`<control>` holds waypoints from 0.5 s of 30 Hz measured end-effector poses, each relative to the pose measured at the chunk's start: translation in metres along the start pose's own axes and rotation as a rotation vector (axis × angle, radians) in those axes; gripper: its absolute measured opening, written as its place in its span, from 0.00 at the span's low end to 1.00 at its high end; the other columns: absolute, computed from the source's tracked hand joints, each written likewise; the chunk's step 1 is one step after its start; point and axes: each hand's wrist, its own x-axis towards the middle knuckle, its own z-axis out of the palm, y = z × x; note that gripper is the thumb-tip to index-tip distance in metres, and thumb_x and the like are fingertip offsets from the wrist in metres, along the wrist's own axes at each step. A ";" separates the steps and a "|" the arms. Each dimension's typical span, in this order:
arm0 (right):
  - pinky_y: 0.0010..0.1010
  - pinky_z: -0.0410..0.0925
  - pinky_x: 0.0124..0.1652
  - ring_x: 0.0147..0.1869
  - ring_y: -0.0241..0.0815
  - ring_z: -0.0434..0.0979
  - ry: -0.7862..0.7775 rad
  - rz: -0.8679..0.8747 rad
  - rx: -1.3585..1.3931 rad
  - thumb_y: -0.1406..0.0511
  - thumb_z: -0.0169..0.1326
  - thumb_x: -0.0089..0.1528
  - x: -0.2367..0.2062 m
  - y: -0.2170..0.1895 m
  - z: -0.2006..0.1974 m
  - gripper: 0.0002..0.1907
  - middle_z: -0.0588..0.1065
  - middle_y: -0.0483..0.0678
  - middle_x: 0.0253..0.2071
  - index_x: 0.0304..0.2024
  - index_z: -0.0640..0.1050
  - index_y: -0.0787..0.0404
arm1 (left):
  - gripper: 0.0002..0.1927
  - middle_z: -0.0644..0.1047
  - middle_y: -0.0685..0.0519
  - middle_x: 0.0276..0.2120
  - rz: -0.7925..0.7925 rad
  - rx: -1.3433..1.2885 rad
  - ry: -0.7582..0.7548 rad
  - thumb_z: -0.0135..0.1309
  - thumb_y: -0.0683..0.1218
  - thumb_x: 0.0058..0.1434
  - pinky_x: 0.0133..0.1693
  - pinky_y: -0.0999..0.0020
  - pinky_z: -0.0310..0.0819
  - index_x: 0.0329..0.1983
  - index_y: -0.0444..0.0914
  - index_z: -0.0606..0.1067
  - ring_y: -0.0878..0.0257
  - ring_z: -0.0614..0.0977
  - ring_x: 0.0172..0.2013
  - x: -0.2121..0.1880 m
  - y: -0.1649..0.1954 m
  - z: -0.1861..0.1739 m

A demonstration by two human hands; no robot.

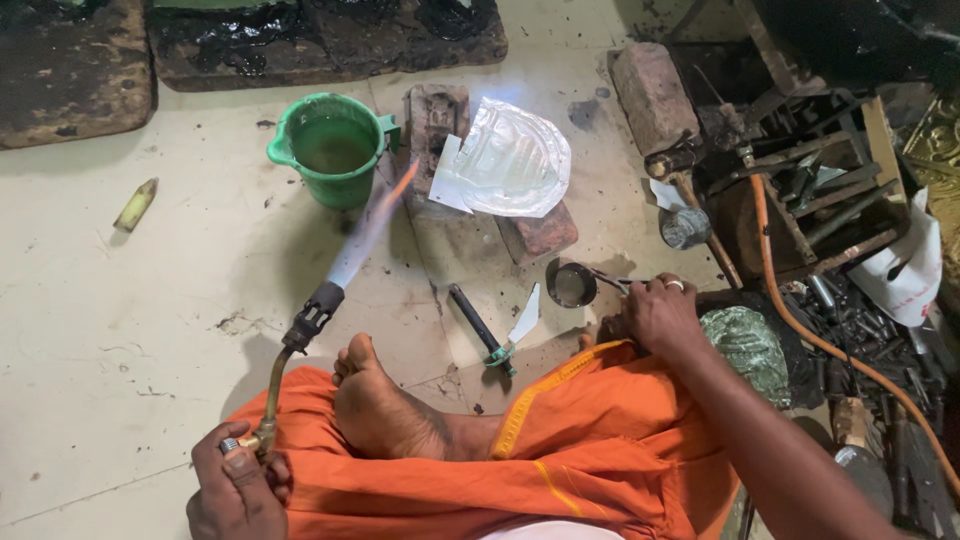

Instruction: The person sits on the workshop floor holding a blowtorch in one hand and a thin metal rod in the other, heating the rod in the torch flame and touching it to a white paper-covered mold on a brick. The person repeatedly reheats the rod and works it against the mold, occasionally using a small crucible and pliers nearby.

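Observation:
My left hand (235,490) grips the brass handle of a gas torch (300,335), which is lit; its blue-orange flame (370,225) points up toward the bricks. My right hand (660,315), a ring on one finger, rests on the floor by my knee and holds thin tongs that grip a small round metal cup (572,285). An embossed silver metal sheet (512,160) lies across two bricks (435,120). I sit cross-legged in an orange cloth (560,440), bare foot (375,405) up.
A green plastic mug of water (332,148) stands left of the bricks. A dark-handled tool with a metal scrap (490,330) lies near my foot. An orange hose (800,320) runs right past a wooden tool crate (810,190). Another brick (652,95) lies behind.

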 end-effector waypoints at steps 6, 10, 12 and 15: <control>0.62 0.61 0.56 0.59 0.61 0.74 -0.076 0.030 -0.090 0.52 0.45 0.66 0.008 -0.005 0.002 0.19 0.79 0.57 0.46 0.47 0.77 0.57 | 0.20 0.72 0.49 0.17 -0.026 0.093 -0.084 0.31 0.54 0.76 0.21 0.71 0.67 0.52 0.32 0.63 0.65 0.71 0.15 0.010 0.011 -0.008; 0.59 0.64 0.52 0.54 0.60 0.76 -0.156 0.020 -0.076 0.52 0.46 0.65 0.014 -0.006 0.002 0.19 0.79 0.55 0.43 0.46 0.77 0.57 | 0.21 0.72 0.47 0.18 -0.107 -0.017 -0.114 0.30 0.54 0.76 0.20 0.70 0.66 0.51 0.31 0.62 0.64 0.70 0.15 0.015 0.005 -0.011; 0.57 0.68 0.49 0.50 0.61 0.77 -0.172 0.004 -0.035 0.52 0.46 0.64 0.017 -0.006 0.003 0.19 0.80 0.54 0.41 0.45 0.78 0.57 | 0.20 0.71 0.46 0.17 -0.115 -0.090 -0.137 0.30 0.54 0.76 0.19 0.70 0.66 0.50 0.31 0.61 0.64 0.70 0.15 0.018 0.001 -0.014; 0.51 0.73 0.45 0.46 0.62 0.80 -0.263 0.015 0.029 0.53 0.48 0.63 0.020 -0.003 -0.001 0.17 0.81 0.55 0.40 0.42 0.80 0.56 | 0.18 0.72 0.49 0.18 -0.071 -0.204 -0.142 0.31 0.54 0.75 0.18 0.71 0.66 0.49 0.33 0.60 0.66 0.70 0.15 0.022 -0.005 -0.016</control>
